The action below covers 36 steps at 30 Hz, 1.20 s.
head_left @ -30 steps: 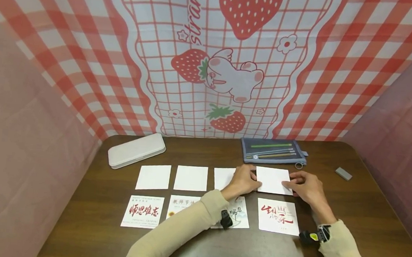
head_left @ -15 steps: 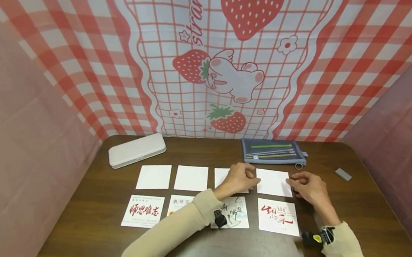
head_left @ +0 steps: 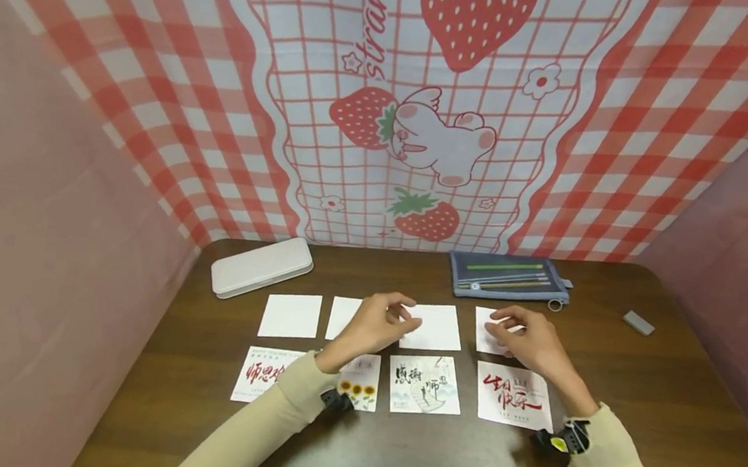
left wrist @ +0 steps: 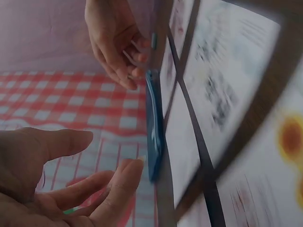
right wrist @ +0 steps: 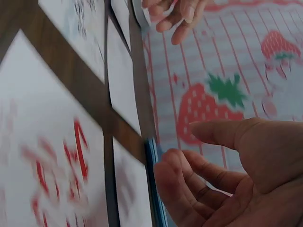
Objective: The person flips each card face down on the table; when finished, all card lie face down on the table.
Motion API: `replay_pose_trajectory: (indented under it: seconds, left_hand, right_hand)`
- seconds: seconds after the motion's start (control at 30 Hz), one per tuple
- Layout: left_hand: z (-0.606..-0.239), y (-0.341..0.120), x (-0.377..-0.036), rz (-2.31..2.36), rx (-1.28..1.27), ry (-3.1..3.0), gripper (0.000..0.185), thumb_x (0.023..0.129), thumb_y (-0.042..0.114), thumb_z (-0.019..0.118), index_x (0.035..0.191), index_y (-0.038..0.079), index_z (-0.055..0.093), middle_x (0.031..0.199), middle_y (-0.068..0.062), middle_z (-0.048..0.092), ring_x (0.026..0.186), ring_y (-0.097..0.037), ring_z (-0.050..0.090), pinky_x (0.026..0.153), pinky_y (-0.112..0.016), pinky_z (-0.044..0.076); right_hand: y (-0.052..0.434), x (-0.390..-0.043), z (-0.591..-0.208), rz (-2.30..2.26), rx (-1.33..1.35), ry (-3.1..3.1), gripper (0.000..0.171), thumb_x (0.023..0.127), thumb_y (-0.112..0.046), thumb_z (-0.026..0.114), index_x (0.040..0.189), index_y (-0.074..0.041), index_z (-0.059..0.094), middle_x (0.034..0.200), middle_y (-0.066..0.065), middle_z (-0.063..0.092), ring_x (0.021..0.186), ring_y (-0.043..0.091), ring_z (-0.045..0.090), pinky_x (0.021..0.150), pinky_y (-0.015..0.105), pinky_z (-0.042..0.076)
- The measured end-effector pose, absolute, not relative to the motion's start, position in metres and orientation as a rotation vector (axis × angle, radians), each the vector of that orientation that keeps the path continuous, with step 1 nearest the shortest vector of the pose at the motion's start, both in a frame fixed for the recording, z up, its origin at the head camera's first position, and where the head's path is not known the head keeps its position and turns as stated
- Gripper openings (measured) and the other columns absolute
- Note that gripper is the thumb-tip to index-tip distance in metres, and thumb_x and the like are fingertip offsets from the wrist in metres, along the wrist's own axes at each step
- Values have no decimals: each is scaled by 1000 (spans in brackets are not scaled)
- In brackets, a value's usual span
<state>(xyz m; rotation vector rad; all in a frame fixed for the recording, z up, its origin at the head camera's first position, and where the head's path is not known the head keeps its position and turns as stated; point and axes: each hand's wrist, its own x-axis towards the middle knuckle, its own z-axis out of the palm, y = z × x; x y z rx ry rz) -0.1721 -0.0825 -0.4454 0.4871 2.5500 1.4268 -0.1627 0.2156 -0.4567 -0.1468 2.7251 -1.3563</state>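
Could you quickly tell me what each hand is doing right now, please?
Left hand: open, fingers loosely curled, holding nothing, above the blank cards.
Right hand: open, fingers relaxed, holding nothing, over the rightmost blank card.

Four blank white cards [head_left: 430,326] flat in a row on the table.

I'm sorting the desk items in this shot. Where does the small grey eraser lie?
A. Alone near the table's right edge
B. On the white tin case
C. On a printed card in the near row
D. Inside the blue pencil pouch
A: the grey eraser lies by itself on bare wood near the right edge of the table, apart from the blue pencil pouch and the cards.
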Motion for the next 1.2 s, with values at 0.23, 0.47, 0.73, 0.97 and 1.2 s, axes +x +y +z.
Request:
replay_pose_trajectory:
  seconds: [0.23,0.47,0.73,0.97,1.2]
  left_hand:
    - [-445,-132,-157,1336,395,2690,40,98,29,72,127,1,70,104,-14,78,88,-27,77,70,-28,63]
    - [-448,-176,-136,1326,209,2737,37,98,26,73,125,0,71,105,-15,78,90,-27,79,68,-29,63]
    - [-445,-217,-113,1278,1,2881,34,94,19,78,121,0,73,99,-15,79,84,-26,80,68,-29,62]
    - [-446,-243,-94,1075,-153,3001,35,93,23,79,119,0,74,101,-15,79,89,-27,77,80,-41,62]
    - [-450,-266,-77,900,-272,3009,44,90,29,80,121,-1,72,105,-19,69,94,-30,68,78,-42,51]
  right_hand:
    - [169,-164,-462,-1369,-330,2622,28,97,-18,74,116,2,71,97,17,75,66,22,71,55,32,61]
    - [115,-155,-473,-1439,-487,2402,22,98,-13,70,113,3,70,92,17,75,63,21,68,52,29,57]
    - [60,-142,-483,-1471,-638,2217,22,101,-14,67,115,3,69,93,18,75,71,26,73,60,30,61]
    - [12,-128,-491,-1552,-641,2078,23,98,-9,66,118,5,68,97,20,78,78,26,77,67,28,63]
    - [-16,-114,-490,-1683,-530,1890,47,94,-11,70,136,6,56,122,25,72,102,32,76,79,25,62]
